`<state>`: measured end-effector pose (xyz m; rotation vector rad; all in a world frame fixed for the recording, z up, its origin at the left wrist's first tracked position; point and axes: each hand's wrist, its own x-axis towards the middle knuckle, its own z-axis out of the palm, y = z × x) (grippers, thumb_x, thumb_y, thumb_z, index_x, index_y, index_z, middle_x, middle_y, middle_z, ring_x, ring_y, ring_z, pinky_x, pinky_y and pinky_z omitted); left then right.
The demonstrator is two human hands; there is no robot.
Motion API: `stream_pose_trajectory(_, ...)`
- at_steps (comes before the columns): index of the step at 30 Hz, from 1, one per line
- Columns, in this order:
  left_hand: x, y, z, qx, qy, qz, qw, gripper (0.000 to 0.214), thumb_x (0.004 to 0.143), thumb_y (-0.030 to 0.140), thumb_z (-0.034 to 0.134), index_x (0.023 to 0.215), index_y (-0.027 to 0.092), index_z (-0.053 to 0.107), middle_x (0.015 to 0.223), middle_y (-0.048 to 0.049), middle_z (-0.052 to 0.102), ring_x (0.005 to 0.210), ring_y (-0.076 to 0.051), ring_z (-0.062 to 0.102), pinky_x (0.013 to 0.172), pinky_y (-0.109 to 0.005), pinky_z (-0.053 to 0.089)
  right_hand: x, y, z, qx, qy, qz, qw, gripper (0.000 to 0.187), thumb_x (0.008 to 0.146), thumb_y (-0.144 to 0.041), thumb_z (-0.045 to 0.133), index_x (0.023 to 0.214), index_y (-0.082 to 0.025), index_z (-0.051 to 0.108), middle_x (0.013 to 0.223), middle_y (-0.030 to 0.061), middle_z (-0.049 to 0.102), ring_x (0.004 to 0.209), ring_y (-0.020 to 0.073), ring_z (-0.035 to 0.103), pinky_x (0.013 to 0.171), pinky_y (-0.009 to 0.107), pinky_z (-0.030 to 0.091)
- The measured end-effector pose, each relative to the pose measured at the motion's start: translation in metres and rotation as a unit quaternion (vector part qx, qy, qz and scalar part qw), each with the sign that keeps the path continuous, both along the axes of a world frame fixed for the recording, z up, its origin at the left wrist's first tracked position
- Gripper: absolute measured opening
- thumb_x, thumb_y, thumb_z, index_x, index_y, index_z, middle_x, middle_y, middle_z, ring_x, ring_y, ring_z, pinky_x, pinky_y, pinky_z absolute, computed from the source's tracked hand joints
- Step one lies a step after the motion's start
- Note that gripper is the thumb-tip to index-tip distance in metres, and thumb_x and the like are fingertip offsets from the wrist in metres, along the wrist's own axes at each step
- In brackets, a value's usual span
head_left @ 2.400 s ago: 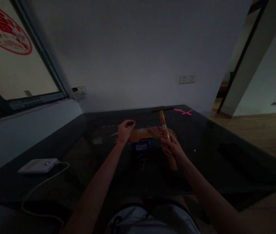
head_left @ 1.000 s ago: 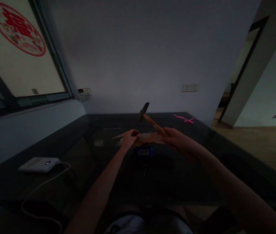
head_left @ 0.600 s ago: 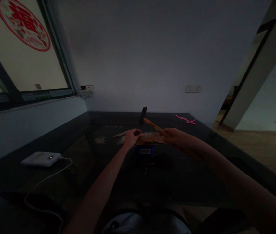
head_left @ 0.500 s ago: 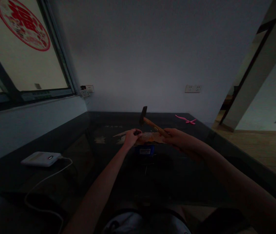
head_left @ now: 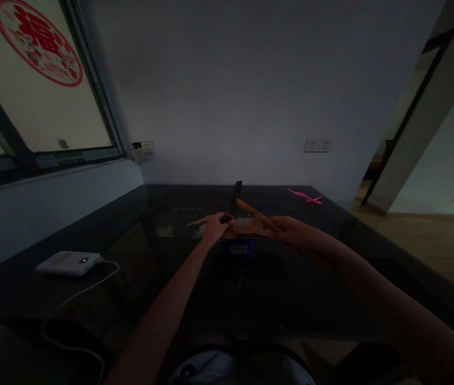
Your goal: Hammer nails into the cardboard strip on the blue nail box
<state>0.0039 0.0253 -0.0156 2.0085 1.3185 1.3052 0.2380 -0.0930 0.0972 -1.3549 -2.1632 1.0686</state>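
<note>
Brown board: lying crosswise in the middle of the dark table, long axis running 9 to 3 o'clock; wood or card, too dim to say.
Clear patch: shiny, on top of the board, between the two hands.
Left hand: the nearer one, right at the board's 9 o'clock end, thumb and fingers drawn narrow; whether anything sits in that pinch, I cannot tell.
Right hand: wrapped round the wooden handle of the hammer, just beside the board's 3 o'clock end; touching it or not, no telling.
Hammer line: slanting over the board, head at 10 o'clock from the right hand, handle running back to 4.
Hammer head: tilted, between 12 and 1 from the left fingertips and near them; the gap cannot be judged.
Hand to hand: board toward 3 from the left, toward 9 from the right.
Blue box: showing below the board's 6 o'clock edge.
Ribbon: pink, well apart, 2 o'clock from the board.
</note>
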Motion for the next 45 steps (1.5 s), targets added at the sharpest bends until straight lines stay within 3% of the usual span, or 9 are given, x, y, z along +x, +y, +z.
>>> stream_pose_trajectory(4,-0.002,-0.003,0.003,-0.004,0.001,-0.018,1.000,0.023,0.070,0.020,0.063,0.092,0.013,0.065,0.087,-0.0082,0.068,0.081,-0.019,0.063,0.075,-0.031,0.050,0.001,0.000,-0.004,0.001,-0.005,0.025,1.000,0.034,0.077,-0.025,0.053,0.110,-0.017,0.049,0.056,-0.0070,0.045,0.035,0.0036,0.038,0.031,0.016,0.032)
stream_pose_trajectory(9,-0.009,-0.009,0.007,-0.006,-0.038,-0.071,0.997,0.037,0.069,0.017,0.063,0.105,0.013,0.059,0.093,-0.0077,0.067,0.083,-0.016,0.063,0.079,-0.029,0.050,0.004,-0.004,0.004,0.004,0.029,-0.025,0.999,0.028,0.079,-0.032,0.052,0.101,-0.015,0.051,0.058,-0.0063,0.043,0.036,0.0035,0.037,0.030,0.015,0.030)
stream_pose_trajectory(13,-0.017,-0.014,0.013,-0.016,-0.048,-0.072,0.996,0.038,0.069,0.020,0.064,0.106,0.011,0.058,0.094,-0.0095,0.066,0.082,-0.016,0.063,0.077,-0.029,0.051,0.010,-0.007,0.003,0.025,0.093,-0.048,0.994,0.034,0.078,-0.036,0.054,0.105,-0.016,0.049,0.058,-0.0069,0.044,0.034,0.0030,0.035,0.029,0.015,0.029)
stream_pose_trajectory(19,-0.022,-0.019,0.012,0.009,-0.038,-0.062,0.997,0.033,0.071,0.019,0.061,0.104,0.014,0.059,0.093,-0.0080,0.066,0.085,-0.016,0.062,0.078,-0.029,0.050,0.010,-0.009,-0.032,0.041,0.242,-0.094,0.965,0.039,0.077,-0.040,0.056,0.109,-0.019,0.047,0.054,-0.0094,0.040,0.032,0.0029,0.032,0.028,0.015,0.028)
stream_pose_trajectory(24,-0.018,-0.019,0.003,0.011,-0.035,-0.042,0.998,0.029,0.071,0.019,0.060,0.100,0.014,0.061,0.091,-0.0072,0.066,0.082,-0.015,0.063,0.077,-0.028,0.050,0.002,-0.004,-0.072,0.031,0.370,-0.086,0.925,0.039,0.078,-0.042,0.054,0.110,-0.022,0.043,0.045,-0.0130,0.033,0.027,0.0028,0.024,0.026,0.015,0.025)
stream_pose_trajectory(27,-0.016,-0.014,-0.002,0.026,-0.017,-0.018,0.999,0.023,0.072,0.022,0.060,0.093,0.016,0.063,0.087,-0.0058,0.067,0.079,-0.015,0.062,0.076,-0.029,0.050,-0.001,-0.002,-0.084,0.021,0.396,-0.084,0.914,0.042,0.077,-0.044,0.054,0.111,-0.022,0.040,0.043,-0.0141,0.031,0.026,0.0031,0.024,0.026,0.015,0.023)
stream_pose_trajectory(30,-0.011,-0.009,-0.004,0.029,-0.019,-0.001,0.999,0.018,0.072,0.026,0.060,0.086,0.015,0.064,0.083,-0.0055,0.067,0.077,-0.016,0.062,0.074,-0.029,0.049,0.001,-0.002,-0.080,0.016,0.380,-0.081,0.921,0.043,0.076,-0.043,0.055,0.111,-0.021,0.040,0.043,-0.0143,0.031,0.026,0.0030,0.024,0.026,0.015,0.024)
stream_pose_trajectory(37,-0.003,-0.006,-0.003,0.018,-0.020,0.041,0.999,0.013,0.071,0.024,0.061,0.078,0.014,0.065,0.077,-0.0040,0.067,0.071,-0.015,0.061,0.069,-0.027,0.048,-0.003,-0.009,-0.039,0.004,0.230,-0.050,0.972,0.038,0.077,-0.037,0.055,0.109,-0.019,0.045,0.048,-0.0118,0.038,0.030,0.0034,0.033,0.027,0.014,0.029)
stream_pose_trajectory(45,-0.002,-0.012,-0.004,0.037,-0.005,0.054,0.998,0.011,0.072,0.024,0.060,0.079,0.016,0.066,0.078,-0.0033,0.067,0.072,-0.015,0.061,0.070,-0.026,0.047,-0.022,-0.002,-0.037,-0.064,0.181,-0.016,0.981,0.029,0.074,-0.033,0.054,0.097,-0.016,0.046,0.048,-0.0117,0.040,0.028,0.0032,0.034,0.026,0.015,0.030)
